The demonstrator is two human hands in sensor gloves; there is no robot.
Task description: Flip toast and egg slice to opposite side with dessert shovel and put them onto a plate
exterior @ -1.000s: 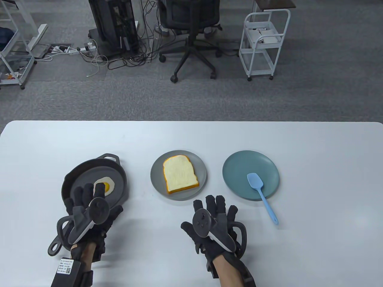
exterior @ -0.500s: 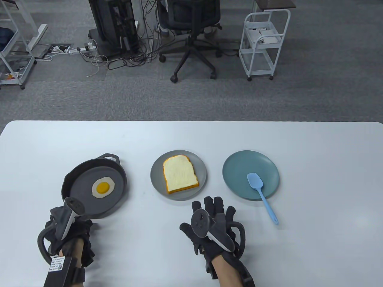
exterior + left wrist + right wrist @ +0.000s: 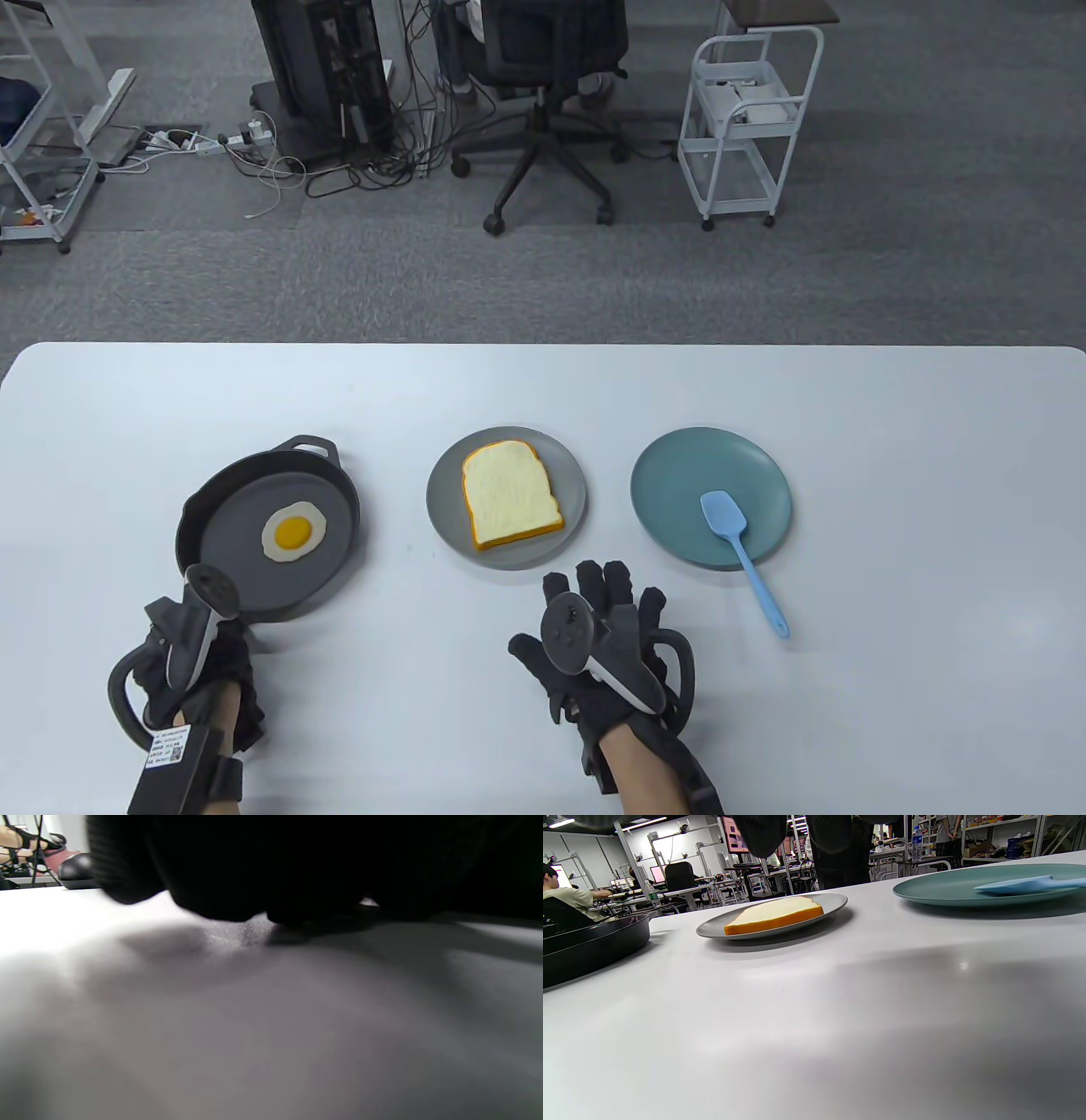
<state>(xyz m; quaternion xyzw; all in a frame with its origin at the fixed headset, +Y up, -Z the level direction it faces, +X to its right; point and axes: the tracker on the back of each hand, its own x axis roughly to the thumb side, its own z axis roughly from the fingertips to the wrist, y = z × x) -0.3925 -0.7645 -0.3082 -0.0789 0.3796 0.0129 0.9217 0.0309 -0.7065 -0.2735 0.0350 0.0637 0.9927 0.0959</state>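
Observation:
A fried egg slice (image 3: 293, 532) lies in a black pan (image 3: 221, 526) on the left. A toast slice (image 3: 509, 497) sits on a grey plate (image 3: 445, 509) in the middle; in the right wrist view the toast (image 3: 774, 916) shows its orange crust. The light blue dessert shovel (image 3: 738, 543) rests with its head on a teal plate (image 3: 679, 475) and its handle on the table. My left hand (image 3: 199, 658) covers the pan's handle and seems curled round it; the tracker hides the fingers. My right hand (image 3: 607, 586) lies flat on the table just in front of the grey plate, fingers straight, holding nothing.
The white table (image 3: 891, 679) stretches bare to the right of the shovel and behind the plates. Beyond the far edge stand an office chair (image 3: 543, 51), a white cart (image 3: 747, 119) and floor cables. The left wrist view shows only dark glove (image 3: 297, 866) close above the table.
My left hand drew back from over the pan and egg to the pan's handle at the lower left. The right hand barely moved. The pan, plates and shovel stayed put.

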